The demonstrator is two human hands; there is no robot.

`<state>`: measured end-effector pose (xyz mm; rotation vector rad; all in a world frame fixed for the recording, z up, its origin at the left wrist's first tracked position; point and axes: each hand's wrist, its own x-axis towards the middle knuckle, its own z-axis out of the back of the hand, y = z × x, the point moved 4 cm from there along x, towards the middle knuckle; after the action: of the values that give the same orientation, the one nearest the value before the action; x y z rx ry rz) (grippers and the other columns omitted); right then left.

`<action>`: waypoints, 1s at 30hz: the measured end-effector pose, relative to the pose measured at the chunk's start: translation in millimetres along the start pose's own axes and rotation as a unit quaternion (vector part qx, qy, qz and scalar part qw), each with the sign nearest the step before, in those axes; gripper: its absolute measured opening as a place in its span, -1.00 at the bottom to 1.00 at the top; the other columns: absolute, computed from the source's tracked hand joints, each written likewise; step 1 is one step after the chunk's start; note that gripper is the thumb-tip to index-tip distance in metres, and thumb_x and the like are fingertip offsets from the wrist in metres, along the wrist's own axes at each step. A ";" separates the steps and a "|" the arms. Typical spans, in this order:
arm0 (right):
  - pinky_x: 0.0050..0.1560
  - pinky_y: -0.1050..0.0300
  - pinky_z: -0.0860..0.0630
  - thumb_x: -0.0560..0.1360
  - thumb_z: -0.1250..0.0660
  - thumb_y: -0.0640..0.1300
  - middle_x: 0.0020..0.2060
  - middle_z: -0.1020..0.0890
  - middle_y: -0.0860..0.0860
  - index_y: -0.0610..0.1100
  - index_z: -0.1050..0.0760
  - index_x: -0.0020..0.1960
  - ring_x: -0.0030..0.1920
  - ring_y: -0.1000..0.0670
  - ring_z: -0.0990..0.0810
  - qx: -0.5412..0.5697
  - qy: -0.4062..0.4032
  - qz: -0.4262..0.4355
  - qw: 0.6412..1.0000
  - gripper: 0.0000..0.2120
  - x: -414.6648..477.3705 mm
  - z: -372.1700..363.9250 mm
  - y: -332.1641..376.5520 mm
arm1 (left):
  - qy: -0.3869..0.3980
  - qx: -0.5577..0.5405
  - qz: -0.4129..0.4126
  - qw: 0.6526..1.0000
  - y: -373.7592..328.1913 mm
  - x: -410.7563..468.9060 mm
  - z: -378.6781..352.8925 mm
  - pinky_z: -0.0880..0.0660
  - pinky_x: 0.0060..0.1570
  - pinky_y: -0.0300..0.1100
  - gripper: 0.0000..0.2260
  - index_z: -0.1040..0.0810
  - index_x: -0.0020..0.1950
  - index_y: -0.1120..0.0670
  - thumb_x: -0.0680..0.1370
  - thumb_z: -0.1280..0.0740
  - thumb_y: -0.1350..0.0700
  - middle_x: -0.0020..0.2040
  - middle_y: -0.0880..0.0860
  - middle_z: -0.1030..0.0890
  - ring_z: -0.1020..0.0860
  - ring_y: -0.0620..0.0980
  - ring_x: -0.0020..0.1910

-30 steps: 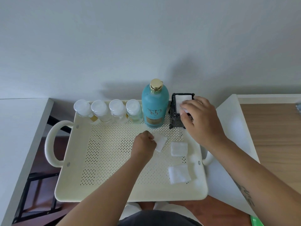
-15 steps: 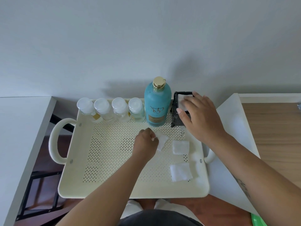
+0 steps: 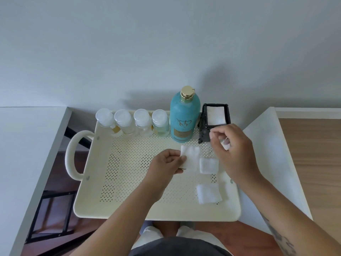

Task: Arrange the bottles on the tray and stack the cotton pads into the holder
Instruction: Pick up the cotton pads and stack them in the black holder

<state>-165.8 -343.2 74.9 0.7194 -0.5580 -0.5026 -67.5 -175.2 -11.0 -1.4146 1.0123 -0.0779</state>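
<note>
— What was on the perforated cream tray (image 3: 96,191)?

— Four small clear bottles (image 3: 132,122) and a tall teal bottle (image 3: 184,121) lined its upper edge; right of them stood a black square holder (image 3: 203,126) with white pads inside.

— And the hands?

— The left hand (image 3: 166,167) pinched a soft square cotton pad (image 3: 191,159) at centre. The right hand (image 3: 232,150) hung loosely curled and empty below the holder. Two pads (image 3: 208,165) lay lower right.
</note>
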 end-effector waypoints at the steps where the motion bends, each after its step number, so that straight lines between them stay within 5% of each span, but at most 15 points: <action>1: -0.18 0.39 -0.42 0.51 -0.34 -0.09 -0.21 -0.60 0.10 -0.04 -0.56 -0.06 -0.18 0.08 -0.52 0.055 0.006 -0.060 0.997 -0.95 -5.2 -1.5 -1.1 | 0.008 -0.019 -0.004 1.000 -4.3 -2.3 -2.6 -0.59 -0.06 -0.14 -0.89 -0.61 -0.02 0.14 0.50 -0.45 0.14 -0.10 0.12 -0.72 -0.65 0.02 -0.13; 7: -0.18 0.24 -0.52 0.44 -0.44 0.06 -0.16 -0.69 0.07 0.04 -0.60 -0.01 -0.14 0.12 -0.64 0.230 0.110 -0.292 0.922 -0.83 -25.3 -17.7 -9.8 | 0.041 -0.080 -0.028 0.996 -21.1 -11.4 -13.6 -0.54 -0.09 -0.15 -0.93 -0.61 -0.06 0.11 0.50 -0.44 0.15 -0.10 0.14 -0.68 -0.60 0.01 -0.13; 12: -0.17 0.13 -0.49 0.47 -0.42 -0.03 -0.27 -0.69 0.06 0.00 -0.62 -0.04 -0.26 0.13 -0.59 0.263 0.115 -0.305 0.908 -0.90 -28.4 -18.2 -9.4 | 0.061 -0.075 -0.028 0.995 -22.3 -13.3 -20.1 -0.54 -0.11 -0.16 -0.89 -0.60 -0.02 0.14 0.50 -0.44 0.15 -0.11 0.12 -0.69 -0.61 -0.01 -0.15; 17: -0.28 0.26 -0.48 0.48 -0.40 -0.03 -0.35 -0.65 0.10 0.04 -0.61 -0.10 -0.39 0.16 -0.51 0.224 0.054 -0.281 0.932 -0.97 -9.4 -0.4 -14.1 | 0.044 -0.051 -0.001 0.998 -9.3 -11.7 -22.6 -0.56 -0.10 -0.17 -0.74 -0.57 0.08 0.15 0.47 -0.48 0.08 -0.10 0.07 -0.70 -0.63 -0.02 -0.19; 22: -0.30 0.23 -0.46 0.47 -0.40 -0.04 -0.37 -0.63 0.15 0.04 -0.60 -0.13 -0.39 0.16 -0.51 0.215 -0.003 -0.260 0.941 -0.98 24.0 20.4 -22.7 | 0.022 0.149 0.023 0.988 21.8 -6.7 -23.7 -0.59 -0.11 -0.13 -0.80 -0.59 0.02 0.01 0.45 -0.47 -0.01 -0.17 0.01 -0.68 -0.62 -0.09 -0.22; 26: -0.31 0.30 -0.44 0.48 -0.39 -0.05 -0.36 -0.59 0.15 0.04 -0.57 -0.15 -0.35 0.15 -0.55 0.182 -0.030 -0.251 0.950 -0.96 47.3 25.0 -32.8 | 0.044 0.300 -0.003 0.953 41.3 -3.3 -29.5 -0.42 -0.39 -0.43 -0.80 -0.57 -0.02 -0.02 0.44 -0.47 -0.04 -0.15 -0.15 -0.62 -0.51 -0.25 -0.32; 30: -0.15 0.21 -0.50 0.49 -0.39 -0.08 -0.25 -0.62 0.06 -0.02 -0.57 -0.09 -0.25 0.04 -0.58 0.158 -0.014 -0.252 0.955 -0.97 63.0 17.9 -39.5 | 0.056 0.427 -0.054 0.901 51.9 0.2 -40.2 -0.44 -0.09 -0.34 -0.76 -0.54 0.05 0.03 0.45 -0.45 0.00 0.00 -0.06 -0.54 -0.52 -0.12 -0.06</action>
<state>-139.5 -415.0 76.2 1.1736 -0.4846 -0.9104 -118.5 -194.5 -47.5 -0.6522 0.8266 -0.6180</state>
